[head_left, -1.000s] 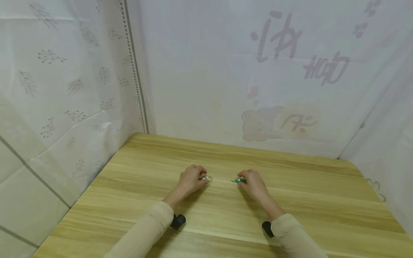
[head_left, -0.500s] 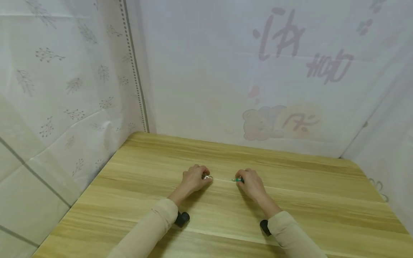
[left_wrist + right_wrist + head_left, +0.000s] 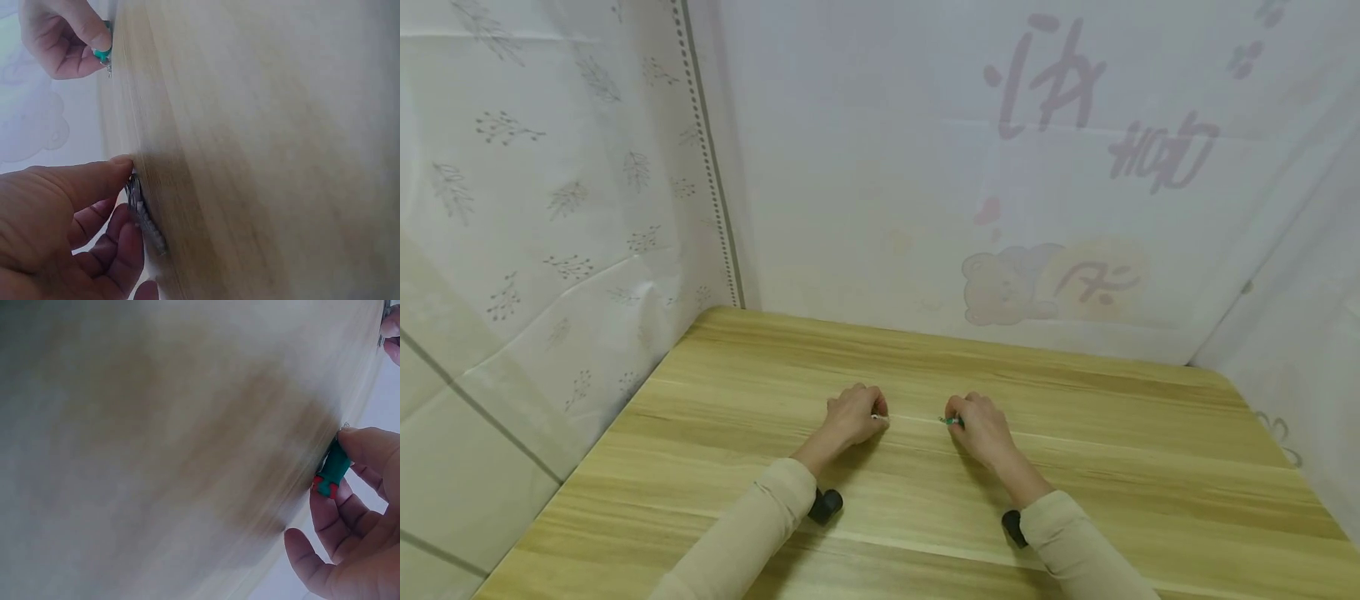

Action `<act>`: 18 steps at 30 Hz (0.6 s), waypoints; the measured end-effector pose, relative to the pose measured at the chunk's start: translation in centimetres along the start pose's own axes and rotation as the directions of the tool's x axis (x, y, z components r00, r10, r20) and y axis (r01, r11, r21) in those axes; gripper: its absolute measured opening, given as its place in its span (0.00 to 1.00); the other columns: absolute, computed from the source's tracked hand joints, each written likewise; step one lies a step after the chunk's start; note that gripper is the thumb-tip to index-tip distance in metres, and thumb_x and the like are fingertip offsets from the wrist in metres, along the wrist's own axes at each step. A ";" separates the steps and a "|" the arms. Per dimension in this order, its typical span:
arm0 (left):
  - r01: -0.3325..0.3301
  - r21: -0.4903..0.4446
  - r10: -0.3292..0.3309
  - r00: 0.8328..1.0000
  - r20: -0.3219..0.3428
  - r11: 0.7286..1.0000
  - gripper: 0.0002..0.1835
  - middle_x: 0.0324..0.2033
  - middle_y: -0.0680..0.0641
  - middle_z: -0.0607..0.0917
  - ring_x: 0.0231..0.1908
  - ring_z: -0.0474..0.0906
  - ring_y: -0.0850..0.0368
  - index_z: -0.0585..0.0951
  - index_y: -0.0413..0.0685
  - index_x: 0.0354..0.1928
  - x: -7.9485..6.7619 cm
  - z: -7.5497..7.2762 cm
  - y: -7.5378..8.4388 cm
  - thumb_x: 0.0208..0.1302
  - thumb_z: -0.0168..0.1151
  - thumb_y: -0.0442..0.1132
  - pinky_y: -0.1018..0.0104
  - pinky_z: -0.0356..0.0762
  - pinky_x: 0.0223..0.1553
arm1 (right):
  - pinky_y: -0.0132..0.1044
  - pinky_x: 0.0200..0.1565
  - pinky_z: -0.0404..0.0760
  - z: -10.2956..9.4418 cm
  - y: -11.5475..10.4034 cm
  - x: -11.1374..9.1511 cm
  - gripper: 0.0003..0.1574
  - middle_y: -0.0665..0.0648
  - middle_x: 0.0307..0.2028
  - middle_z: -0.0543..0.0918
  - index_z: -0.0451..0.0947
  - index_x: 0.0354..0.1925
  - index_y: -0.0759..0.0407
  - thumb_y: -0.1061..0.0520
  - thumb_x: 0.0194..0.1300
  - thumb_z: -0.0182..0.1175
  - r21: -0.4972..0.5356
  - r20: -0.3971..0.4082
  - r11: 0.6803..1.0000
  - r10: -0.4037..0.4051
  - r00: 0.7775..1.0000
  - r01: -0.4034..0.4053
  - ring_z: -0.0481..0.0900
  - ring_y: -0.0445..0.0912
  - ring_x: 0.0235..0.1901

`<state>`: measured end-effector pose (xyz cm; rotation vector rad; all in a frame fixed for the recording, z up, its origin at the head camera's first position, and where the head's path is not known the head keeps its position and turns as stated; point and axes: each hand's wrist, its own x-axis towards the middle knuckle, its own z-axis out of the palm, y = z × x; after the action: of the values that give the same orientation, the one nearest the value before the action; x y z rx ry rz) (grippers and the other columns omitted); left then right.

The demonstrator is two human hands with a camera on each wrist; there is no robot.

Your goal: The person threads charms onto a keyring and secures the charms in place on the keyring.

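Head view: even, soft, bright light; no glare. The white sheets (image 3: 880,167) behind glow faintly, as if lit through. Short soft shadows lie under both sleeves on the wooden table (image 3: 1112,483), near side. Straight lines bow toward the frame edges: wide-angle distortion. Focus sharp at centre. Left wrist view: table grain smeared, out of focus; left hand (image 3: 69,231) close, soft-edged. Right wrist view: heavy blur across the wood, dim brownish patch mid-frame; right hand (image 3: 356,525) and the green piece (image 3: 332,472) moderately sharp.
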<state>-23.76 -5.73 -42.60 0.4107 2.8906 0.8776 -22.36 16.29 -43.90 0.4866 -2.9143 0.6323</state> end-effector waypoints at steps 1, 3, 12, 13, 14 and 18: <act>0.001 -0.004 -0.001 1.000 0.003 1.000 0.07 0.33 0.48 0.78 0.36 0.71 0.53 0.79 0.45 0.34 0.0 0.0 0.0 0.55 0.67 0.36 0.45 0.67 0.46 | 0.36 0.30 0.70 0.0 0.0 0.0 0.08 0.54 0.29 0.76 0.77 0.29 0.57 0.66 0.53 0.67 0.002 0.004 1.000 0.002 1.000 -0.002 0.70 0.47 0.29; 0.004 -0.017 -0.003 1.000 0.012 1.000 0.07 0.33 0.48 0.78 0.36 0.71 0.53 0.79 0.44 0.34 0.0 -0.1 0.1 0.54 0.67 0.34 0.45 0.68 0.46 | 0.36 0.30 0.70 0.0 0.1 0.0 0.08 0.54 0.28 0.76 0.77 0.28 0.57 0.65 0.53 0.67 0.004 0.010 1.000 0.001 1.000 -0.001 0.69 0.46 0.29; 0.014 -0.034 -0.013 1.000 0.024 0.999 0.09 0.26 0.50 0.77 0.29 0.72 0.57 0.79 0.41 0.34 0.0 -0.2 0.1 0.53 0.69 0.35 0.64 0.72 0.33 | 0.37 0.31 0.70 -0.1 0.0 -0.2 0.08 0.51 0.27 0.75 0.76 0.27 0.56 0.65 0.54 0.67 0.043 0.022 0.999 -0.006 1.000 0.005 0.70 0.45 0.28; 0.013 -0.039 -0.013 1.000 0.020 0.999 0.10 0.26 0.50 0.76 0.29 0.71 0.57 0.78 0.40 0.35 0.1 -0.2 0.1 0.53 0.69 0.35 0.65 0.71 0.33 | 0.38 0.31 0.70 -0.1 0.0 -0.3 0.08 0.51 0.27 0.75 0.76 0.27 0.56 0.65 0.54 0.67 0.054 0.026 0.999 0.002 1.000 -0.003 0.70 0.45 0.29; 0.014 -0.042 -0.013 1.000 0.018 0.999 0.11 0.26 0.49 0.75 0.29 0.70 0.57 0.78 0.39 0.35 0.0 -0.2 0.1 0.53 0.70 0.36 0.65 0.70 0.32 | 0.38 0.32 0.71 -0.2 0.0 -0.3 0.08 0.51 0.27 0.75 0.76 0.27 0.56 0.65 0.55 0.67 0.060 0.030 0.998 0.006 1.000 -0.008 0.70 0.46 0.29; 0.035 -0.032 -0.035 0.999 0.012 0.999 0.14 0.29 0.48 0.71 0.31 0.65 0.55 0.77 0.38 0.37 -0.1 -0.4 0.3 0.53 0.69 0.38 0.65 0.67 0.33 | 0.40 0.33 0.70 -0.3 0.2 -0.3 0.08 0.51 0.28 0.76 0.76 0.27 0.55 0.64 0.56 0.66 0.081 0.035 0.996 0.024 0.999 -0.027 0.71 0.46 0.30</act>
<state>-23.68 -5.74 -42.12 0.3595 2.8603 0.9122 -22.08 16.68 -43.76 0.4749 -2.9404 0.7562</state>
